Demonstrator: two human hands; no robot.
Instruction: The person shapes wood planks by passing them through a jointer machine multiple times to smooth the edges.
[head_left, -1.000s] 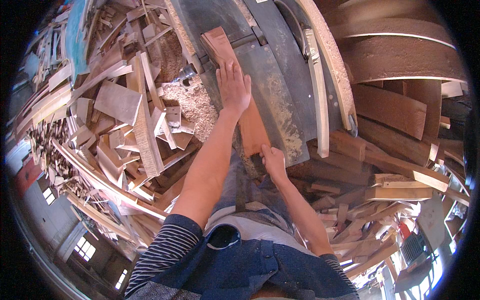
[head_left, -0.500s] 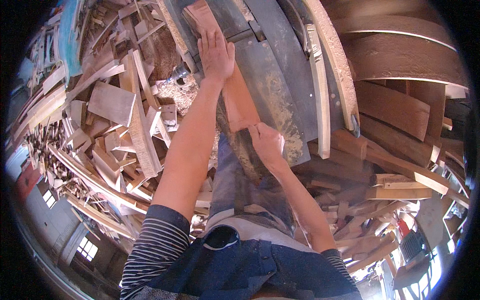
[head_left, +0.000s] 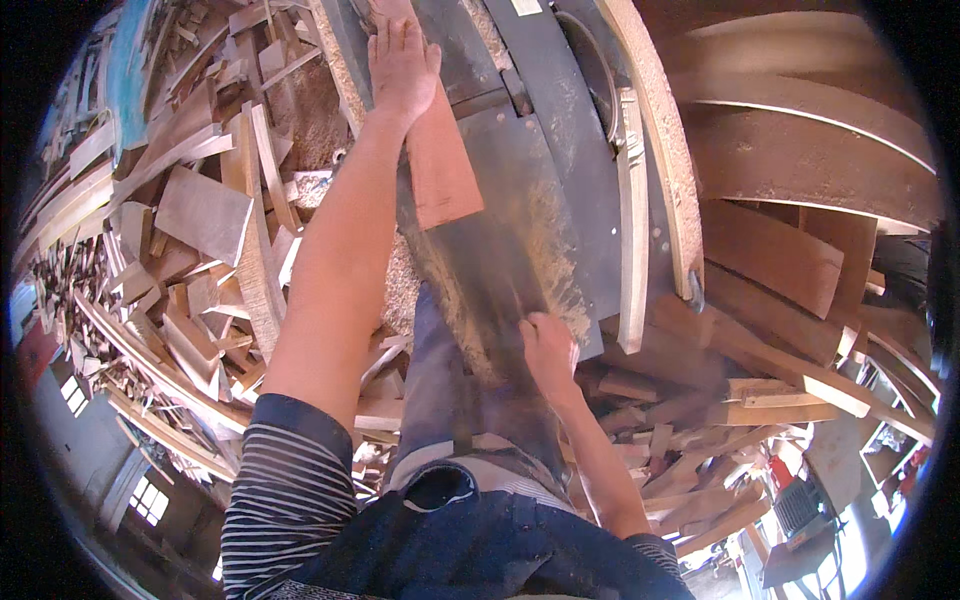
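A flat reddish-brown board [head_left: 443,170] lies lengthwise on the grey metal machine table [head_left: 510,160]. On its far part rests my left hand [head_left: 403,75], palm down with fingers stretched forward. The board's near end is a straight cut edge. Closer to me, apart from the board, my right hand [head_left: 550,350] is over the near part of the table. Its fingers are curled in, and I see nothing held in them. Pale sawdust [head_left: 550,255] is spread over the table surface beside and in front of the board.
A long pale wooden strip [head_left: 632,230] and a curved, rough-edged wood piece [head_left: 668,150] run along the table's right side. Heaped offcuts [head_left: 205,215] fill the left floor. Large brown curved boards [head_left: 800,150] are stacked at the right. A teal sheet [head_left: 130,80] stands far left.
The board has slid forward, away from me, with my left hand on it. My right hand has left the board's near end and drawn back toward me.
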